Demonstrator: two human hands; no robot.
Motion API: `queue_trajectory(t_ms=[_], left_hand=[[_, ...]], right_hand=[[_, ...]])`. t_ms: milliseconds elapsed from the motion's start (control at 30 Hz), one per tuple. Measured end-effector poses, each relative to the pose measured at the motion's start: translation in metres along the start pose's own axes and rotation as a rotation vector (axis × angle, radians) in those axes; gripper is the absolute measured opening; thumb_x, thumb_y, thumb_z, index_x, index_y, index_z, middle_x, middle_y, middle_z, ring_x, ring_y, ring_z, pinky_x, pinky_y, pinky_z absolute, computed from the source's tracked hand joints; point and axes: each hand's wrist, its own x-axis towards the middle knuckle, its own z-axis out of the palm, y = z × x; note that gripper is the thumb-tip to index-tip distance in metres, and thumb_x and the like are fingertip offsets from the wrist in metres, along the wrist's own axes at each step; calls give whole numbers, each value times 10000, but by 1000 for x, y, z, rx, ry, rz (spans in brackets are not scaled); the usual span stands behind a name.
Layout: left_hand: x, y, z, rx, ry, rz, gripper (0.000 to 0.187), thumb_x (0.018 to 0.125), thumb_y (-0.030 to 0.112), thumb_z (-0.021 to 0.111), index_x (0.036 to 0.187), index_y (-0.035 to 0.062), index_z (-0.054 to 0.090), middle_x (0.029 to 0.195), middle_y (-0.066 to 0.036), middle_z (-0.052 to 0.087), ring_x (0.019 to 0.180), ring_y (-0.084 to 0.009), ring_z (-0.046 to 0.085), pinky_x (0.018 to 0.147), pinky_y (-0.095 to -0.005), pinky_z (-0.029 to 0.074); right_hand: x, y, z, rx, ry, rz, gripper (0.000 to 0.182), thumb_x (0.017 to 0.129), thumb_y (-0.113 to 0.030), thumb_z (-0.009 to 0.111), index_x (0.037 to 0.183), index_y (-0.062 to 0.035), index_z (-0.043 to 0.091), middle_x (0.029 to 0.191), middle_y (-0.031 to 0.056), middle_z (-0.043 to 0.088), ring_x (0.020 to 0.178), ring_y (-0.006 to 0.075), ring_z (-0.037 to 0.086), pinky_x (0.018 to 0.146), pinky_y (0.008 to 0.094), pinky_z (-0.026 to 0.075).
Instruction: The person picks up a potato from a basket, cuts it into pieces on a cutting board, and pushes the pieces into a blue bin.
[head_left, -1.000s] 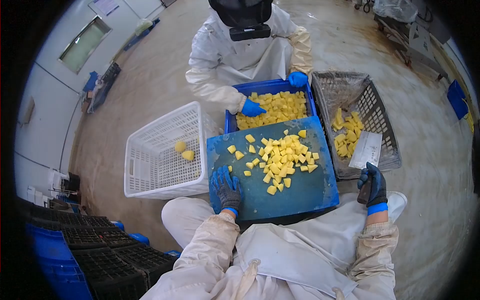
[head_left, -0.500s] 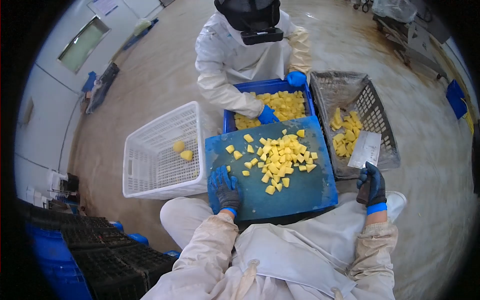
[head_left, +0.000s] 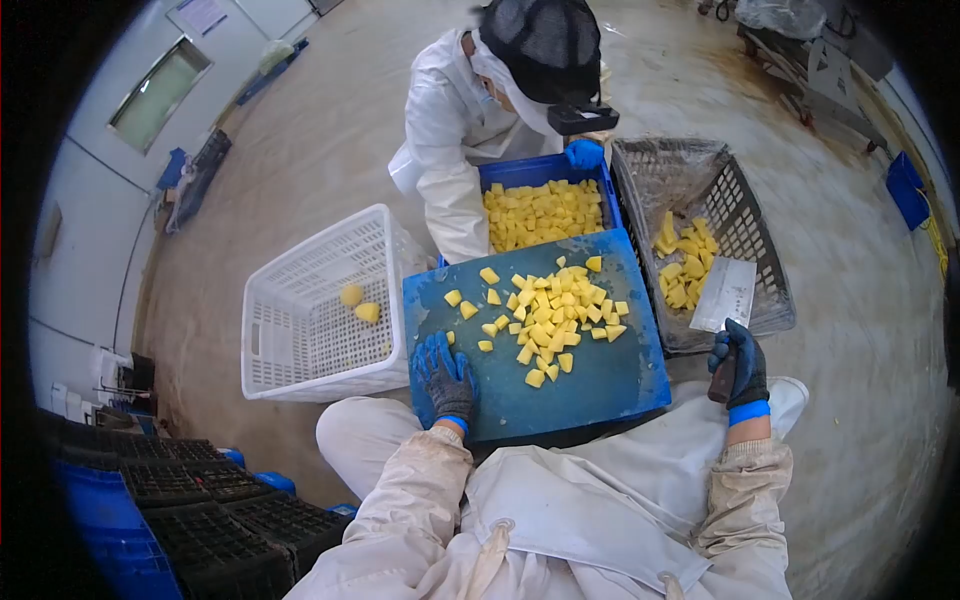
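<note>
My left hand, in a dark blue-coated glove, lies flat with fingers spread on the left front part of a blue cutting board. A pile of yellow potato chunks covers the middle of the board, with a few loose pieces near my left fingertips. Off the board's right side, my right hand is wrapped round the dark handle of a cleaver. Its broad metal blade points away from me, above the front of a dark crate holding more yellow pieces.
A white slatted basket with two peeled potatoes stands left of the board. Across from me a person in white bends over a blue bin full of potato chunks. Black crates stand at lower left.
The person opposite has leaned forward and to the right, and their hand that was on the chunks is now hidden behind the board. My hands stay nearly where they were.
</note>
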Motion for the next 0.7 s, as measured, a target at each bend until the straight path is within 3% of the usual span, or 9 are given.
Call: queue_trajectory(t_ms=[700], left_hand=[[-1,-4,6,8,23,10,552,883,302,464,1370,74,338,1368,-190,363,1300,-354,279,1095,-487,155]], right_hand=[[0,0,0,34,14,0,140,829,-223,630,789,-128,535,642,-16,530,491,103,491,447,271,428]])
